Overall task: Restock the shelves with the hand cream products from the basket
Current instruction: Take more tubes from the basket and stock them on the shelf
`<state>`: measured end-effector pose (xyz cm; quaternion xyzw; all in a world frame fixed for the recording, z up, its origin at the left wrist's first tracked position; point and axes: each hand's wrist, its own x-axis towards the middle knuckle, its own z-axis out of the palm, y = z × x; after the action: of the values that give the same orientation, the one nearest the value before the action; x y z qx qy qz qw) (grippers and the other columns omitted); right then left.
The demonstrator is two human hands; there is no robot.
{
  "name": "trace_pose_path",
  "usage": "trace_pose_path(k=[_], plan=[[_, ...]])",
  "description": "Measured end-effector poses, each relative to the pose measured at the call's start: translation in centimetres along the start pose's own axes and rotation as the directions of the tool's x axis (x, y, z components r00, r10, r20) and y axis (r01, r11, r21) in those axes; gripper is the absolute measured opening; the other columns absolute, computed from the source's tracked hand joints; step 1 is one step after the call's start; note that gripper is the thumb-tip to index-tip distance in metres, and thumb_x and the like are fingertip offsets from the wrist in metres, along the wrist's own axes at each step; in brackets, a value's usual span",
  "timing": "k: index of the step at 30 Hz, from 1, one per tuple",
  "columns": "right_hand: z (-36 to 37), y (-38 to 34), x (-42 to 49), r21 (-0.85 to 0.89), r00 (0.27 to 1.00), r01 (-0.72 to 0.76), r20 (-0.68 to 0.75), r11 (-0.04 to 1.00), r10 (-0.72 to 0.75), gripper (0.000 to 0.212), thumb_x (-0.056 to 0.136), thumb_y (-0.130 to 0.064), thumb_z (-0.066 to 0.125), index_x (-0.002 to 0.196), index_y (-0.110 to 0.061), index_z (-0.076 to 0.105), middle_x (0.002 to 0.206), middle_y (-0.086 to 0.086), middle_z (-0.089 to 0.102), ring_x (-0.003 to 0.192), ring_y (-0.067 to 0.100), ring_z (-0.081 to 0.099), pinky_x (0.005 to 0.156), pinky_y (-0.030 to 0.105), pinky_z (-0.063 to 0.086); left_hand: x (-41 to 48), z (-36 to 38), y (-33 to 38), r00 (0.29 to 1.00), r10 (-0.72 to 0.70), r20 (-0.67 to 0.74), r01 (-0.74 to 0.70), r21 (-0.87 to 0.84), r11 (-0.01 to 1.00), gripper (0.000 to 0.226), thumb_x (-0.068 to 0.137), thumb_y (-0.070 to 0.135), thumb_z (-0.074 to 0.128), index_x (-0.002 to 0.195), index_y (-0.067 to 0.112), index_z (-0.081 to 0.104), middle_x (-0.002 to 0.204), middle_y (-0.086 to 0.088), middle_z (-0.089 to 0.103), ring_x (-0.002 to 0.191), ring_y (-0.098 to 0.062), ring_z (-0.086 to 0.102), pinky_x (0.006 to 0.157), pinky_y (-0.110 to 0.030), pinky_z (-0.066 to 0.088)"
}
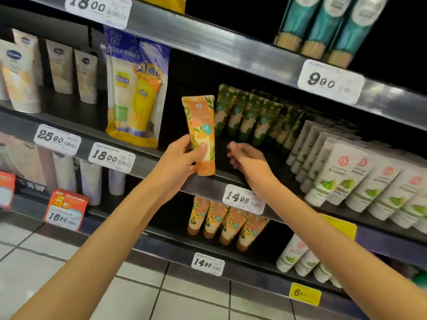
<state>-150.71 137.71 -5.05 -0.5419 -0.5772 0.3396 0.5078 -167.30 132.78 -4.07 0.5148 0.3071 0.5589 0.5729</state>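
My left hand (182,158) grips an orange hand cream tube (201,128) by its lower end, cap down, upright in front of the middle shelf (208,188). The tube stands just left of a row of green tubes (249,116) on that shelf. My right hand (247,158) hovers beside the tube with relaxed fingers and holds nothing. Several matching orange tubes (226,225) stand on the shelf below. The basket is out of view.
White tubes with green print (360,181) fill the middle shelf's right side. A yellow twin-pack (136,93) hangs to the left. Teal tubes (323,26) stand on the top shelf. Price tags (243,198) line the shelf edges. Tiled floor (46,262) lies below.
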Motion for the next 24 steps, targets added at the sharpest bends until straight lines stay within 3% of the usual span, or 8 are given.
trace_pose_path(k=[3,8,11,14,17,20,22,24], plan=[[-0.6,-1.4,-5.9,0.2,0.979,0.008,0.199,0.98,-0.049,0.025,0.089,-0.037,0.047,0.099,-0.018,0.062,0.091,0.001,0.065,0.077,0.011,0.061,0.067,0.017,0.051,-2.0,0.7,0.3,0.997,-0.012,0.072,0.006,0.082,0.997,0.033,0.092,0.009,0.049,0.125,0.006,0.049,0.121,-0.014,0.059,0.103,-0.017,0.061,0.078,-0.025,0.056],[-2.7,-2.8,-12.7,0.008,0.961,0.192,0.202,0.981,-0.19,0.036,0.079,-0.035,0.059,0.111,-0.02,0.058,0.107,-0.004,0.066,0.102,0.011,0.062,0.082,0.022,0.052,-4.9,2.7,0.3,0.947,-0.132,0.293,0.108,0.097,0.989,0.036,0.09,0.014,0.053,0.127,0.016,0.051,0.119,-0.011,0.061,0.104,-0.015,0.065,0.079,-0.025,0.056],[-5.1,-2.5,-14.7,0.01,0.959,0.165,0.234,0.986,-0.162,0.034,0.074,-0.037,0.064,0.106,-0.024,0.061,0.108,-0.002,0.068,0.105,0.016,0.062,0.087,0.029,0.053,-6.6,4.3,-0.7,0.883,-0.211,0.418,0.173,0.126,0.977,0.037,0.09,0.018,0.055,0.126,0.021,0.052,0.117,-0.005,0.065,0.102,-0.012,0.065,0.078,-0.022,0.056],[-7.1,0.1,-16.9,0.07,0.946,0.104,0.301,0.992,-0.121,0.032,0.073,-0.037,0.066,0.105,-0.029,0.064,0.108,-0.009,0.069,0.104,0.009,0.063,0.082,0.019,0.051,-8.3,4.7,-2.7,0.849,-0.276,0.451,0.211,0.19,0.959,0.033,0.09,0.021,0.054,0.123,0.019,0.055,0.114,0.0,0.067,0.102,-0.008,0.065,0.084,-0.019,0.053],[-8.3,5.4,-19.7,0.029,0.94,-0.08,0.334,0.996,0.066,0.035,0.073,-0.031,0.066,0.107,-0.027,0.062,0.107,-0.013,0.069,0.103,0.005,0.063,0.08,0.016,0.05,-10.0,3.6,-5.5,0.842,-0.411,0.351,0.258,0.407,0.876,0.015,0.089,0.026,0.055,0.102,0.025,0.062,0.103,0.006,0.069,0.095,-0.002,0.066,0.089,-0.018,0.05],[-8.8,10.9,-21.7,-0.074,0.907,-0.288,0.299,0.955,0.296,0.031,0.077,-0.025,0.064,0.108,-0.019,0.06,0.1,-0.007,0.07,0.094,0.009,0.066,0.077,0.016,0.052,-11.1,1.7,-8.3,0.83,-0.545,0.121,0.421,0.506,0.753,0.023,0.088,0.021,0.058,0.11,0.015,0.062,0.11,-0.005,0.067,0.103,-0.012,0.064,0.098,-0.031,0.047],[-8.9,13.5,-21.5,-0.093,0.929,-0.333,0.138,0.938,0.344,0.026,0.085,-0.012,0.061,0.111,-0.009,0.059,0.093,-0.008,0.067,0.082,0.005,0.065,0.07,0.01,0.05,-11.3,0.5,-9.1,0.815,-0.58,0.011,0.506,0.474,0.721,0.033,0.087,0.016,0.059,0.119,0.008,0.059,0.114,-0.011,0.065,0.107,-0.018,0.062,0.095,-0.031,0.05],[-8.8,14.9,-20.2,-0.186,0.954,-0.299,-0.067,0.936,0.292,0.024,0.087,-0.008,0.059,0.111,-0.003,0.057,0.087,-0.01,0.062,0.075,0.001,0.059,0.064,0.005,0.045,-11.2,-0.4,-9.4,0.808,-0.589,-0.031,0.543,0.428,0.722,0.031,0.088,0.015,0.056,0.117,0.006,0.058,0.11,-0.01,0.066,0.097,-0.013,0.064,0.079,-0.021,0.054]])
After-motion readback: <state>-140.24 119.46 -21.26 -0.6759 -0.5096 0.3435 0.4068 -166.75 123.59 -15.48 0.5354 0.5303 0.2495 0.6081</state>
